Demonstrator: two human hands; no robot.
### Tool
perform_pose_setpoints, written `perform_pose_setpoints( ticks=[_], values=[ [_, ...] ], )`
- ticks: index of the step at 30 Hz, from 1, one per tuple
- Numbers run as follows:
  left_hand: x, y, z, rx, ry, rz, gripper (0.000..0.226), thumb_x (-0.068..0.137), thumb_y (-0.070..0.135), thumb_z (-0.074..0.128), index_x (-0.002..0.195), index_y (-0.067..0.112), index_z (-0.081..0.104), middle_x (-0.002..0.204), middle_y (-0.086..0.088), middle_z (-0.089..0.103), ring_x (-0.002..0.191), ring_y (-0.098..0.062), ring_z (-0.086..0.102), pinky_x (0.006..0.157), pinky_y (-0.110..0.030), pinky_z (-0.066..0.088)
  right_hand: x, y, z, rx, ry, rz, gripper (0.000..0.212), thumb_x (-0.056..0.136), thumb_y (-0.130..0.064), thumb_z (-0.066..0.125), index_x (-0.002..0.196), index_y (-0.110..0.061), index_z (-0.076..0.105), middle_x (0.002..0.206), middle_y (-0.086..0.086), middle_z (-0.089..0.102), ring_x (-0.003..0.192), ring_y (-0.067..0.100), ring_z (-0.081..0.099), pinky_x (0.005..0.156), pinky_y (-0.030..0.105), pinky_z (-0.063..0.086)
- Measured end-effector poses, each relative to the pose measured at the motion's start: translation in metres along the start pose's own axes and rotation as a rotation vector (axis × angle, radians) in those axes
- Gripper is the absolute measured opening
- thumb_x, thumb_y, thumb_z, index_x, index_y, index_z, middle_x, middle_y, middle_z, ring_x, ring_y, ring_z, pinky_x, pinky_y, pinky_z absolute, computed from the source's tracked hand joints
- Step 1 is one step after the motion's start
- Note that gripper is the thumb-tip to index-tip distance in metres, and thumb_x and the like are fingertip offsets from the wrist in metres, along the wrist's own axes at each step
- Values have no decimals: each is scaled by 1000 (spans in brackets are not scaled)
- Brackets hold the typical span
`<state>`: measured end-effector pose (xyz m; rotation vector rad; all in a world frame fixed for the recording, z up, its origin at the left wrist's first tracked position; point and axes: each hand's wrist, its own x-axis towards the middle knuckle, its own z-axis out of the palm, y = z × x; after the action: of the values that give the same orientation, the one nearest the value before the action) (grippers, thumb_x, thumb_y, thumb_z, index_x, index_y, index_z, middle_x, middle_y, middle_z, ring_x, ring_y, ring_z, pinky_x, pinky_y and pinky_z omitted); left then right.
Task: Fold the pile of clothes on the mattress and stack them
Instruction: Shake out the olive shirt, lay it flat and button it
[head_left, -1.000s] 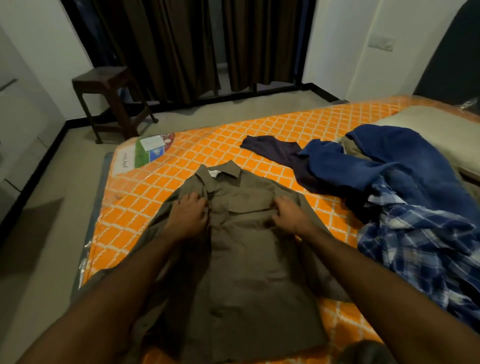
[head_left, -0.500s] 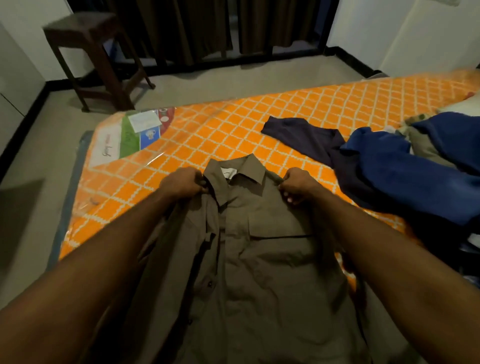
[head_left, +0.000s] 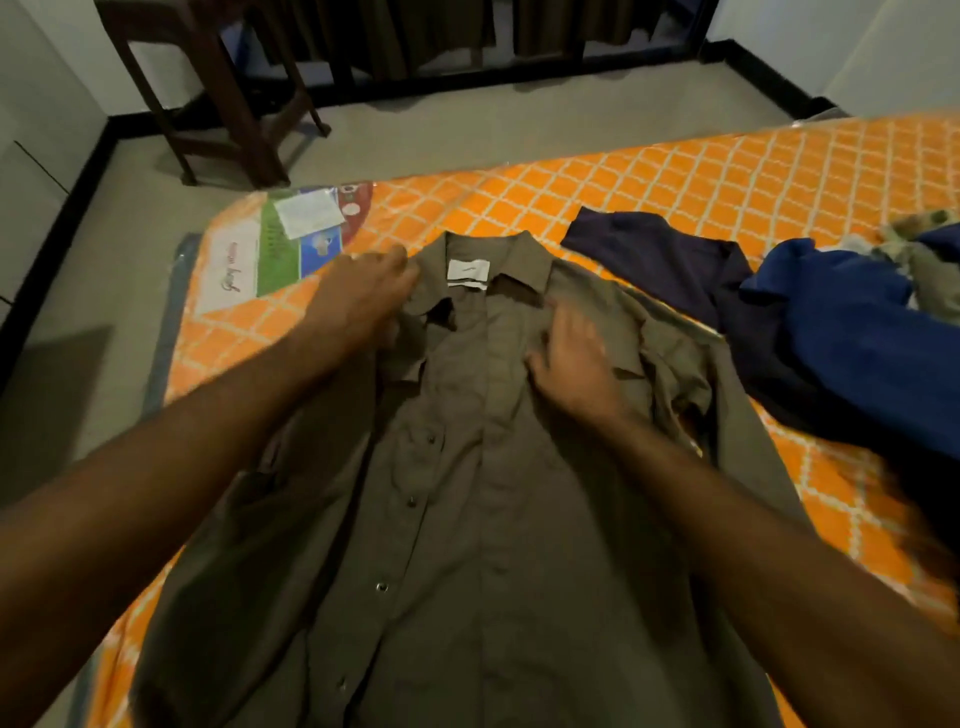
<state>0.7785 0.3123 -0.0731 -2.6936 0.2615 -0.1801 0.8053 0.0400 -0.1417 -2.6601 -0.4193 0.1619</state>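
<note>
An olive button-up shirt (head_left: 467, 493) lies front up on the orange patterned mattress (head_left: 675, 176), collar pointing away from me and its white neck label showing. My left hand (head_left: 358, 301) rests palm down on the shirt's left shoulder, fingertips at the collar edge. My right hand (head_left: 571, 364) lies flat with spread fingers on the right chest, and it is blurred. The right sleeve is bunched beside that hand. To the right lies the pile: a dark navy garment (head_left: 649, 260), a bright blue one (head_left: 857, 338) and a bit of greenish cloth (head_left: 924, 260).
The mattress's printed label (head_left: 291, 244) is at its far left corner. Beyond the mattress is grey floor with a dark wooden stool (head_left: 218, 93) and brown curtains (head_left: 441, 31). The mattress's left edge drops to the floor near my left forearm.
Both hands have let go of the shirt's shoulders. The right hand slid down onto the chest and flattened. The view has tilted lower and closer to the shirt.
</note>
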Motion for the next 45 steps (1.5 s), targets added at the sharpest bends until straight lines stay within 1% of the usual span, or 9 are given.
perform_pose_setpoints(
  ticks=[5, 10, 15, 22, 26, 30, 36, 40, 45],
  values=[
    [-107, 45, 26, -80, -156, 159, 42, 90, 30, 55, 130, 19, 49, 126, -7, 56, 101, -30, 62, 74, -41, 49, -138, -46, 48, -82, -144, -344, 51, 99, -44, 49, 145, -23, 43, 156, 4, 33, 147, 25, 23, 125, 49, 14],
    [-185, 3, 16, 110, -119, 430, 35, 80, 24, 68, 114, 25, 64, 127, -9, 60, 114, -33, 60, 87, -48, 45, -212, -82, 62, -19, -219, -314, 50, 99, -46, 48, 146, -32, 38, 148, -3, 31, 135, 21, 29, 114, 42, 24],
    [-247, -18, -40, 282, -313, 142, 37, 98, 28, 41, 127, 31, 65, 147, -4, 47, 139, -33, 38, 116, -68, 14, -281, -101, 63, -64, -236, -314, 50, 94, -59, 49, 133, -28, 46, 126, 0, 43, 118, 23, 41, 97, 42, 33],
    [-361, 80, -84, -211, -61, 496, 34, 88, 41, 53, 116, 22, 56, 119, -7, 59, 101, -28, 61, 81, -43, 49, -364, -114, 72, -217, -292, -383, 61, 90, -58, 55, 142, -28, 43, 133, 7, 42, 123, 31, 40, 98, 46, 37],
    [-412, 121, -70, -138, -385, 160, 68, 95, 51, 45, 154, 23, 25, 159, -8, 28, 132, -33, 44, 100, -49, 43, -369, -125, 73, -173, -268, -371, 38, 100, -21, 45, 138, -25, 51, 130, 10, 50, 121, 34, 47, 97, 45, 40],
    [-420, 101, -67, -369, -261, -204, 48, 89, 41, 61, 128, 16, 52, 129, -9, 54, 114, -33, 57, 86, -41, 45, -370, -119, 64, -72, -301, -406, 32, 91, -7, 50, 120, -14, 63, 115, 16, 55, 110, 39, 53, 85, 41, 41],
    [-412, 73, -92, -695, -146, -188, 24, 87, 12, 56, 111, 16, 60, 109, -9, 66, 97, -28, 63, 74, -36, 49, -395, -95, 62, -38, -440, -561, 40, 94, -31, 36, 120, -25, 66, 108, 9, 55, 101, 31, 54, 82, 40, 45],
    [-402, 79, -125, -983, -88, -251, 21, 91, 14, 54, 110, 19, 62, 89, -7, 66, 76, -21, 63, 64, -35, 48, -408, -88, 63, -17, -525, -630, 36, 91, -10, 50, 122, -23, 66, 101, -2, 56, 100, 23, 56, 84, 27, 41],
    [-405, 108, -144, -1397, -140, -185, 25, 97, 24, 63, 121, 18, 58, 101, -2, 64, 78, -18, 68, 65, -26, 55, -407, -102, 45, 743, -743, -67, 28, 97, -6, 57, 124, -4, 66, 101, 0, 68, 83, 7, 65, 75, 23, 52]
  ],
)
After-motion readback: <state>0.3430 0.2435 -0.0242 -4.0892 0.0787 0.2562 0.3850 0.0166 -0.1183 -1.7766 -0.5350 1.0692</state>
